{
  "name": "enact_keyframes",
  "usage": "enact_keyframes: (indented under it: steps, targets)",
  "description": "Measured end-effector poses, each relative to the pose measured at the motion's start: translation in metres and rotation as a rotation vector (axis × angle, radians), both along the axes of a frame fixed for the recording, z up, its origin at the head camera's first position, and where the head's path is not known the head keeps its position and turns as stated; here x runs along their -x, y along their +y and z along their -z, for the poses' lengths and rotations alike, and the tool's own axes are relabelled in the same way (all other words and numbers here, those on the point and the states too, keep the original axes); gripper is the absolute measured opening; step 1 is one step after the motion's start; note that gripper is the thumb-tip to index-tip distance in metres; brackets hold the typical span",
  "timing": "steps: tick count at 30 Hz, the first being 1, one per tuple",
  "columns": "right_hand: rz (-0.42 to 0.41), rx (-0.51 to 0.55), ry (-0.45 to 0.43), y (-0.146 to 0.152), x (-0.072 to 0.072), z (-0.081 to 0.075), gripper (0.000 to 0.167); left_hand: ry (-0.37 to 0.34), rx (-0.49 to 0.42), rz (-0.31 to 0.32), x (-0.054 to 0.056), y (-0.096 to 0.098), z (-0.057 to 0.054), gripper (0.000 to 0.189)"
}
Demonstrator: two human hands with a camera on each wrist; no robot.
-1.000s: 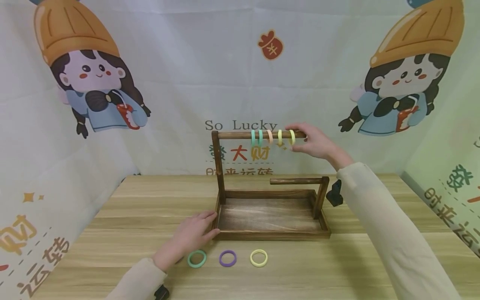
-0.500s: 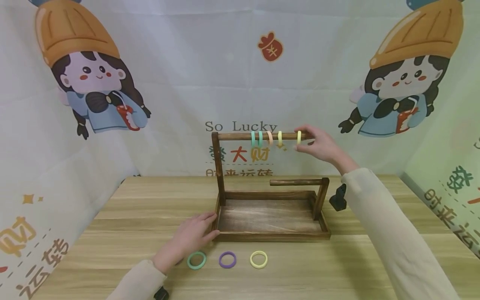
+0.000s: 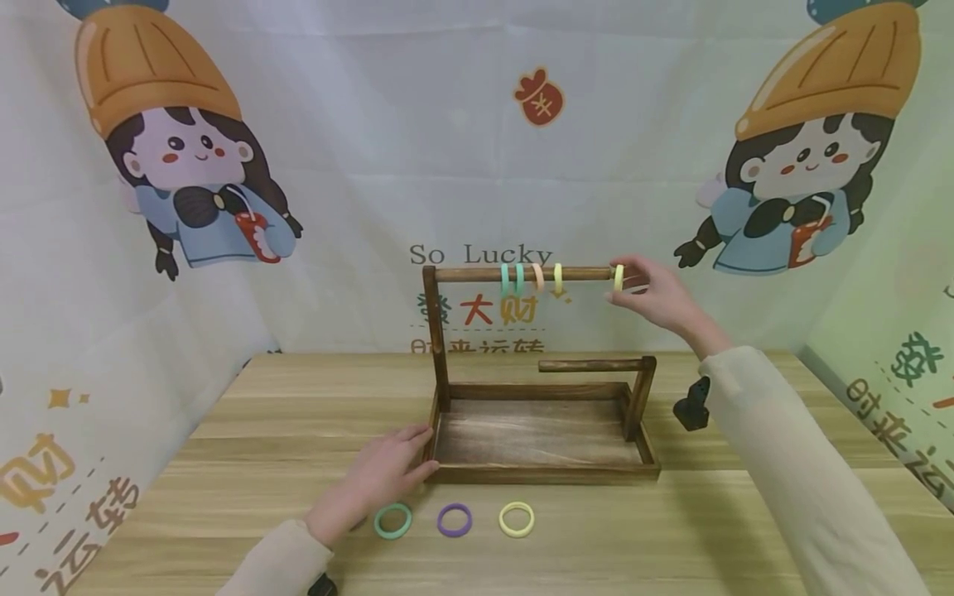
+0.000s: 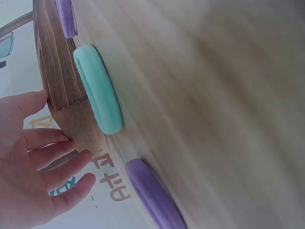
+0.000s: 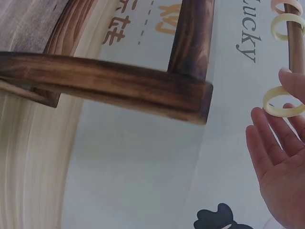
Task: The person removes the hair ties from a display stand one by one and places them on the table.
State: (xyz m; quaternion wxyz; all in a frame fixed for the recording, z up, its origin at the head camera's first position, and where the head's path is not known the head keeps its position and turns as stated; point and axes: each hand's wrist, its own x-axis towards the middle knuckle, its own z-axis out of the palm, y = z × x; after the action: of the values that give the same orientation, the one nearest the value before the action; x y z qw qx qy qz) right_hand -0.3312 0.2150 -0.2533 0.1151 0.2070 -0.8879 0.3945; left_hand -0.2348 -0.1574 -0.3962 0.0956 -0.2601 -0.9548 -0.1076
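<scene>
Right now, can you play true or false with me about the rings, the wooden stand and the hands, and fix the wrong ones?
1. The right hand pinches a yellow ring. True.
2. Two green rings hang on the upper rod. True.
3. Only green rings hang on the upper rod. False: a peach ring hangs there too.
4. A purple ring lies on the table in front of the tray. True.
5. Both hands are holding rings. False: the left hand touches the tray's left end.
6. The upper rod is the shorter one. False: the lower rod is.

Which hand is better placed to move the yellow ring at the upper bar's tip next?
Likely the right hand: it pinches that yellow ring. The left hand touches the wooden rack low on its left side.
</scene>
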Motion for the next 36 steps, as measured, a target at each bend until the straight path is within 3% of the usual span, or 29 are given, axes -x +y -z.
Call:
enact_keyframes:
  steps: [12,19,36]
  targets:
    - [0.066,0.062,0.002,0.013,-0.005,0.004,0.051,-0.001,0.000,-0.008,0.000,0.000,-0.001,0.050]
    - [0.010,0.060,0.041,0.021,-0.014,0.009,0.047,-0.018,-0.001,-0.007,-0.002,0.000,-0.002,0.052]
    - [0.003,0.005,0.091,0.028,-0.032,0.020,0.048,-0.018,-0.019,-0.004,-0.004,0.001,-0.004,0.050]
